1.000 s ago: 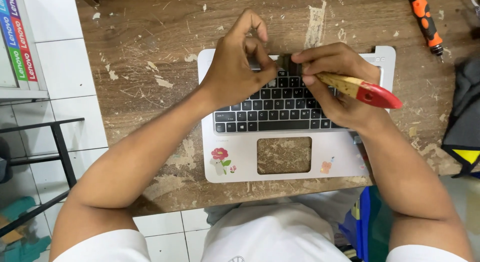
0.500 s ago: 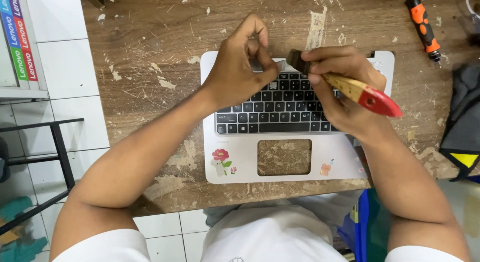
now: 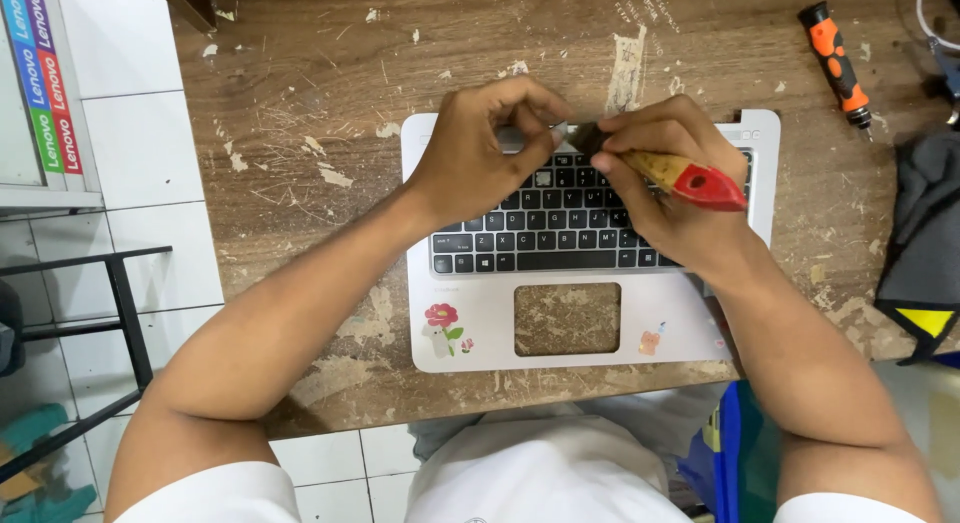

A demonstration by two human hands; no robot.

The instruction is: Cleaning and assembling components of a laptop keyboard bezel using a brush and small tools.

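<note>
A white laptop palm rest (image 3: 480,323) with a black keyboard (image 3: 545,233) lies on the worn wooden table (image 3: 320,93); its touchpad opening shows the wood beneath. My right hand (image 3: 665,178) grips a small brush with a wooden, red-tipped handle (image 3: 690,178), bristles at the keyboard's top row. My left hand (image 3: 480,153) rests on the upper left of the keyboard, fingers pinched near the brush head. What the fingertips pinch is hidden.
An orange and black screwdriver (image 3: 838,68) lies at the table's far right. A dark grey cloth bag (image 3: 925,243) with a yellow patch sits at the right edge. Coloured boxes (image 3: 40,83) stand on a shelf at left; a black metal frame (image 3: 110,323) is below.
Both hands stay at the keyboard's top row; the brush has shifted only slightly. The view has drifted a little.
</note>
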